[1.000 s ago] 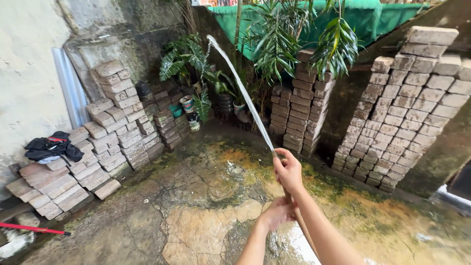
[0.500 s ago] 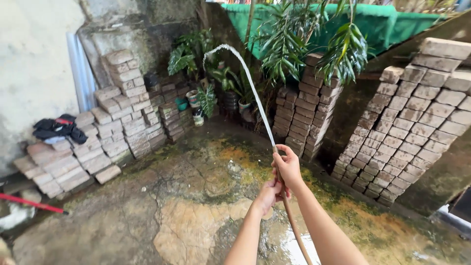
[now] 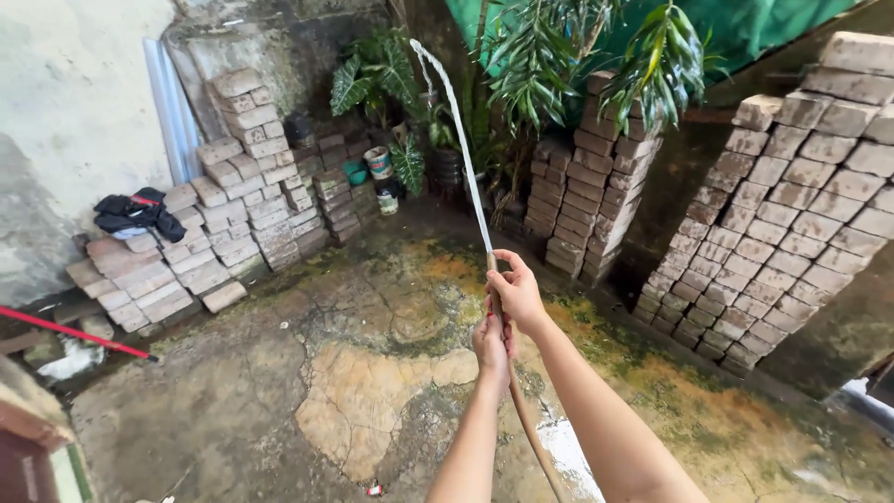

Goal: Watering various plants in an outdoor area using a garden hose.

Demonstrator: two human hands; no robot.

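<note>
Stepped stacks of paving bricks [image 3: 237, 177] sit in the left of the frame against a pale wall [image 3: 65, 102], with dark clothing [image 3: 140, 214] bundled on top and a red pole [image 3: 74, 333] lying at lower left. More brick piles [image 3: 587, 186] at upper centre and a bigger stack [image 3: 801, 177] at right. Leafy plants [image 3: 549, 56] and small pots [image 3: 380, 163] along the top, green tarp [image 3: 745, 23] behind, and cracked mossy concrete floor [image 3: 307, 391] filling my lower frame.

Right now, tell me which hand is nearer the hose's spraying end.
Right. The right hand grips the hose just behind its spraying tip; the left hand grips it lower down, directly below the right.
</note>
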